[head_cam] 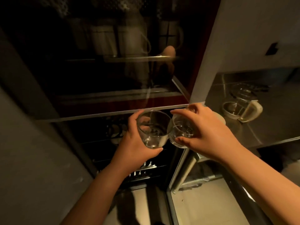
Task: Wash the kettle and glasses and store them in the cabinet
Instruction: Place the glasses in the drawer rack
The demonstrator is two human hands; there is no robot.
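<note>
Left hand (138, 143) fingers wrapped around left glass (153, 129). Right hand (203, 135) fingers pinching right glass (180, 130); rims touching. Kettle (241, 109) on table (276, 127) at 3 o'clock.

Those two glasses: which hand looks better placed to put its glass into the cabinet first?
Probably the left hand. Its glass is held directly in front of the dark cabinet shelves, while the right hand and its glass sit nearer the steel counter.

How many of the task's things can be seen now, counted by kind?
Clear drinking glasses held in the hands: 2 (left-hand glass, right-hand glass)
Clear glass kettle with a cream handle, on the steel counter: 1
Total: 3
</note>
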